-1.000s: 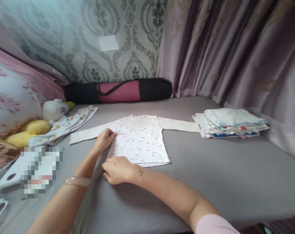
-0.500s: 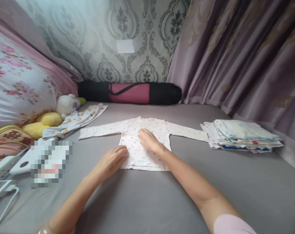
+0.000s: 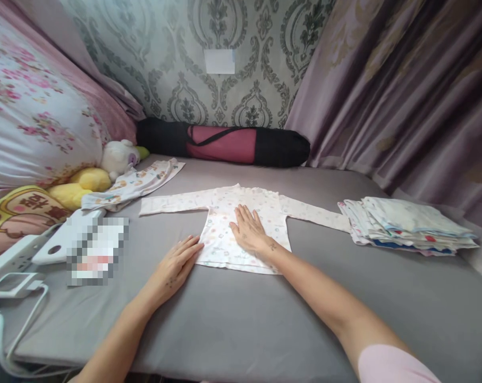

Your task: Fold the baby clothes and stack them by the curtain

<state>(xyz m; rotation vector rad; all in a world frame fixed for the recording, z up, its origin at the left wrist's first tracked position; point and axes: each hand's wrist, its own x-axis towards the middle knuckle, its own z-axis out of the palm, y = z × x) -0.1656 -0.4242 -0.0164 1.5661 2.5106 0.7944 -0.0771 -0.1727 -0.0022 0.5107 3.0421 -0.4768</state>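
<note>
Two bare hands working on one small white printed long-sleeved shirt [image 3: 220, 250], which is lying flat at frame center on a gray sheet [image 3: 324, 314], sleeves stretching out to both sides. Right hand [image 3: 249, 232] is resting palm down on the shirt's middle, fingers slightly spread, thumb standing apart, pinching nothing. Left hand [image 3: 179, 263] is lying palm down on the sheet just left of the hem, fingers mostly pressed together, tips touching the shirt's lower left edge. Sleeve on the frame's right is meeting a stack of folded clothes [image 3: 410, 223]; can't tell if its end is going under. Sleeve on the frame's left is ending near a patterned garment [image 3: 139, 183], which is lying left of center. White plush toy [image 3: 119, 158] and yellow plush [image 3: 77, 187] are sitting behind that, below a floral pillow [image 3: 37, 117] filling the upper left. Blurred-out item [image 3: 97, 258], white flat object [image 3: 67, 242] and power strip [image 3: 17, 260] are lying at lower left. Black-and-maroon long bag [image 3: 225, 144] is lying along the wall, upper center; purple curtain [image 3: 356, 96] is hanging at upper right.
</note>
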